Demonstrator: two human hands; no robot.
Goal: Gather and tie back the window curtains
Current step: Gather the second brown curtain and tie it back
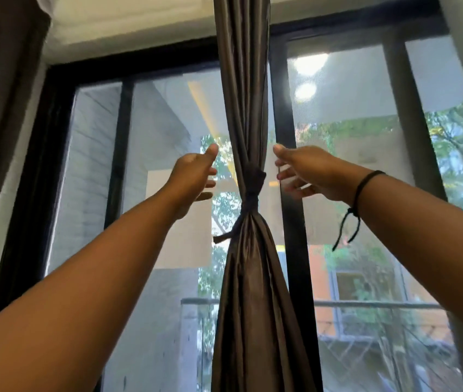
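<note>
A dark brown curtain (248,114) hangs gathered in a narrow bundle at the middle of the window. A dark tie (251,190) is knotted round it at hand height, with one loose end sticking out to the lower left. My left hand (194,174) hovers just left of the knot, fingers spread and thumb up, holding nothing. Just right of the knot is my right hand (301,174), fingers spread too, apart from the fabric. A black cord bracelet sits on my right wrist.
Another dark curtain (1,94) hangs at the far left beside the black window frame (291,193). Behind the glass are a balcony railing (366,304), buildings and trees. A pale wall edge shows at the upper right.
</note>
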